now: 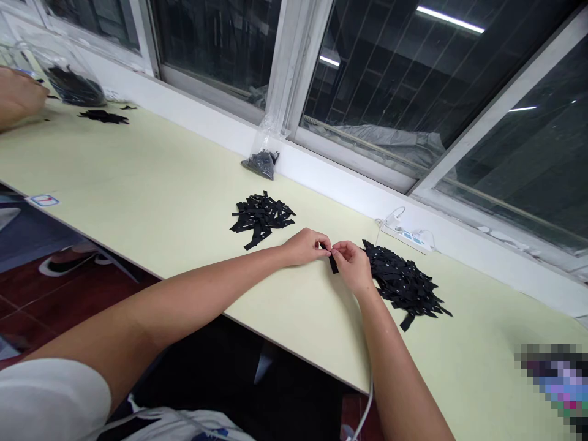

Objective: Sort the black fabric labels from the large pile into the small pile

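Right now I see my 2 hands meeting over the pale bench (151, 190), fingertips pinched together on 1 small black strip (333, 262). My left hand (305, 246) grips its upper end between thumb and forefinger, and my right hand (354, 264) pinches it from the other side, so the strip hangs just above the bench between them, tilted slightly. I count 2 loose heaps of the same black strips near me: 1 smaller pile (261, 217) to the left of my left hand, apart from it, and 1 larger pile (404, 282) just beside my right hand, its edge nearly touching my wrist. The strips in each heap are too many and too tangled to count. Further back, against the window ledge, stands 1 clear plastic bag (265, 153) with dark pieces in its bottom. A white power strip (407, 236) lies behind the larger pile, with 1 white cable. At the far left end of the bench, another person's hand (18, 98) rests near 1 more clear bag (68, 76) of dark pieces and 1 small scatter of strips (103, 116).
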A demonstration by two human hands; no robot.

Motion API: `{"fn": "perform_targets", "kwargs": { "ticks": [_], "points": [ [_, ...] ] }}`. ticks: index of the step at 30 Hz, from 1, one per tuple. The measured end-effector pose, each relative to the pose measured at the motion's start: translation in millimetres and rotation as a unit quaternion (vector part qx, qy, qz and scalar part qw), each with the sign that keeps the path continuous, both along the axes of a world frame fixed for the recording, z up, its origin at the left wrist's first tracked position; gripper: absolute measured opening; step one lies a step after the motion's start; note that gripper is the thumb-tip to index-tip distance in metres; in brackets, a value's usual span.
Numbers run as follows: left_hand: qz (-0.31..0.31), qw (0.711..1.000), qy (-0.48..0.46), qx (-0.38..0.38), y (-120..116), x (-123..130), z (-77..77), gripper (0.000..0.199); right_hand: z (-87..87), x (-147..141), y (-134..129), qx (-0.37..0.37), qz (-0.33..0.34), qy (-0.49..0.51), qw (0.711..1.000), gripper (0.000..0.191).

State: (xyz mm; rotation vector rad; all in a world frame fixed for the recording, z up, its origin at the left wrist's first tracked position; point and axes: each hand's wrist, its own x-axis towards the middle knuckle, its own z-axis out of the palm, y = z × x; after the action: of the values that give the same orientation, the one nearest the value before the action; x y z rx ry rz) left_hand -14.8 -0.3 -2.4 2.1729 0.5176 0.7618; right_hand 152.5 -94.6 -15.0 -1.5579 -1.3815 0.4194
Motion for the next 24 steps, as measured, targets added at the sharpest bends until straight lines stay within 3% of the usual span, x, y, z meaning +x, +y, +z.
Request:
{"fn": "perform_targets", "kwargs": {
  "ticks": [13,24],
  "points": [
    [-0.018,1.000,-0.016,0.014,5.9,0.4,-2.2,0.016,2.8,-7.5,-1.3,-0.003,0.017,0.101,0.995,0.039],
    [0.019,1.000,-0.015,0.009,2.9,-0.4,-0.8,0.013,-0.4,-2.8,1.8,0.008,0.041,0.134,0.990,0.036]
  ]
}}
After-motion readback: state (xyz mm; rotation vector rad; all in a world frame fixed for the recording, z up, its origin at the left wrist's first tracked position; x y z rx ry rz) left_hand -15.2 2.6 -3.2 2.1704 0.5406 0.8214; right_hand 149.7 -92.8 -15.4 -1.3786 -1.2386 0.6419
